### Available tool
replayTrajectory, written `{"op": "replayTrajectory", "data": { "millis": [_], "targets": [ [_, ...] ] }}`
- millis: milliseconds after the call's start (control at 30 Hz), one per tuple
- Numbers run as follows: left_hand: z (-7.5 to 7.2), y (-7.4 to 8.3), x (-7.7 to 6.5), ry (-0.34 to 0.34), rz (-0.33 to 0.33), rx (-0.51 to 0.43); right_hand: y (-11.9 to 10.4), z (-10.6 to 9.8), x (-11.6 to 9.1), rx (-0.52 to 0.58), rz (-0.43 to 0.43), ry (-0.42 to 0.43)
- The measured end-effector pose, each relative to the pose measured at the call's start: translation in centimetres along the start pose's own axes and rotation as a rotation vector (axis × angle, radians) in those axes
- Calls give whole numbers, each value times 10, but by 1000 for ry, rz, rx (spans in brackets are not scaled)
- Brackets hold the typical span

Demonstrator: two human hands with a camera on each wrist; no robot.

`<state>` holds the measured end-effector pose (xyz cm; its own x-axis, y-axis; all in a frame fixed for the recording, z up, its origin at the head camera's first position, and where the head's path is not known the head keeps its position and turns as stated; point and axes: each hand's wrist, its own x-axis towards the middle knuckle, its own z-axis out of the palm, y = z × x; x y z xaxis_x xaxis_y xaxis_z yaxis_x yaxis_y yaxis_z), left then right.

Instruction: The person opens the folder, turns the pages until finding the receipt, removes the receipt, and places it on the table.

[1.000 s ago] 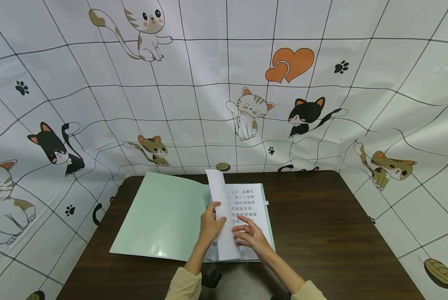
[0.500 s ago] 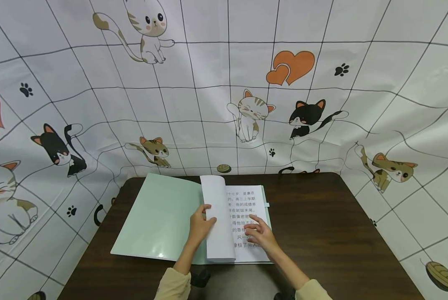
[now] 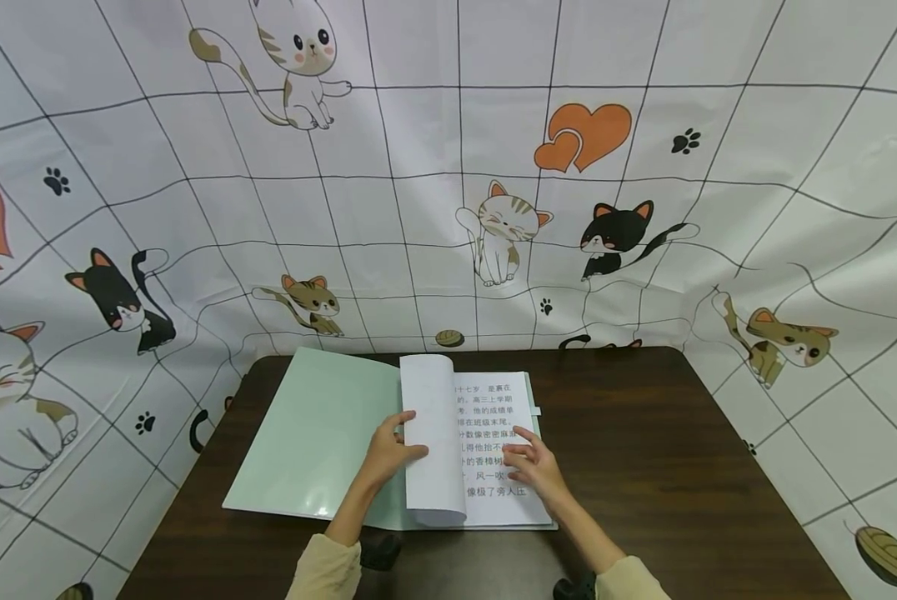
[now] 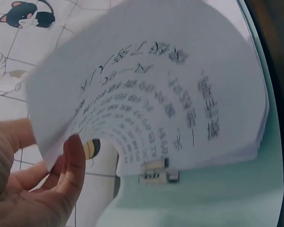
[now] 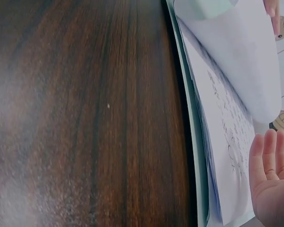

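A pale green folder (image 3: 321,425) lies spread on the table, its cover to the left and printed sheets (image 3: 486,400) to the right. My left hand (image 3: 388,450) pinches the left edge of a lifted page (image 3: 429,450), thumb and fingers on either side of it. In the left wrist view that page (image 4: 132,28) bows in a curve, lines of print across it, above the folder's metal fastener (image 4: 158,177). Over the right part of the printed sheet hovers my right hand (image 3: 542,475), fingers loosely bent and holding nothing; in the right wrist view its fingers (image 5: 270,156) overlap the sheet's edge.
The dark wooden table (image 3: 628,450) extends on both sides of the folder. A white sheet backdrop (image 3: 418,125) with cat drawings and grid lines rises behind and beside it. A small light tab (image 3: 535,411) sticks out from the folder's right edge.
My left hand has drawn the page leftward, so it bends over wider and more print shows beneath. My right hand has shifted right, away from the page's edge.
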<state>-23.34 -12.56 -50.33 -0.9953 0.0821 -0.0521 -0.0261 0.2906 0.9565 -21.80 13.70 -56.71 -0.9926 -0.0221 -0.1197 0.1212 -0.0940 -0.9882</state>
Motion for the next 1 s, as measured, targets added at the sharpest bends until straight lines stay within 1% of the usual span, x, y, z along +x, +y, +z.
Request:
{"op": "replayTrajectory", "data": {
  "millis": [100,200,333,467,667,833,1000],
  "targets": [
    [-5,2,1,-31,-14,-26,0,-2,2,-2,-6,8],
    [-10,2,3,-40,-6,12,0,-4,4,-2,-8,15],
    [-17,-1,5,-29,-7,74,-1,-7,9,-15,-11,24],
    [-23,-5,6,1,-17,97,-3,-9,12,-27,-11,45],
    [-31,-8,4,58,-43,91,-3,-13,16,-21,-13,41],
    [-37,-12,3,141,-61,115,-5,-16,16,1,-15,37],
    [-44,-17,2,204,-78,123,-7,-18,16,-28,-9,59]
  ]
}}
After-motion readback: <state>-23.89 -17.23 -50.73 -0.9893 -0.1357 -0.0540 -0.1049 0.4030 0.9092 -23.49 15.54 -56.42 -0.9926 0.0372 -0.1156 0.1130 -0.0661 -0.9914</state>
